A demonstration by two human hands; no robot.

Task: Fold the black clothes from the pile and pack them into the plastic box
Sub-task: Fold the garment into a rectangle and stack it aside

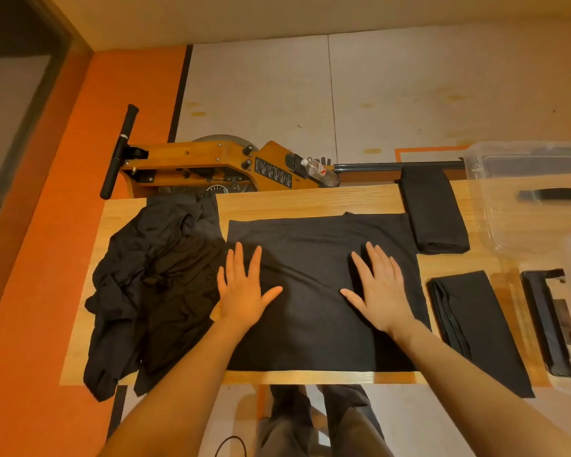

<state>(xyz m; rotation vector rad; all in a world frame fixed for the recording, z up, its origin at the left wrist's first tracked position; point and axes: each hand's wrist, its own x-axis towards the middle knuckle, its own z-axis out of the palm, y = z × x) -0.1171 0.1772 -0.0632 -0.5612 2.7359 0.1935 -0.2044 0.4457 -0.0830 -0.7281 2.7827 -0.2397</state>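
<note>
Left hand (241,291) lying flat on black garment (320,291), fingers straight and spread wide, holding nothing. Right hand (379,291) pressing flat on same garment, fingers straight, spread, holding nothing. Garment lying spread at centre of wooden table (310,199). Unfolded black pile (155,288) sitting at left, draping over table's near edge. Two folded black pieces lying at right: one (434,212) far, one (475,328) near. Clear plastic box (524,206) standing at far right, beside folded pieces. Wooden rowing machine (211,166) standing behind table.
</note>
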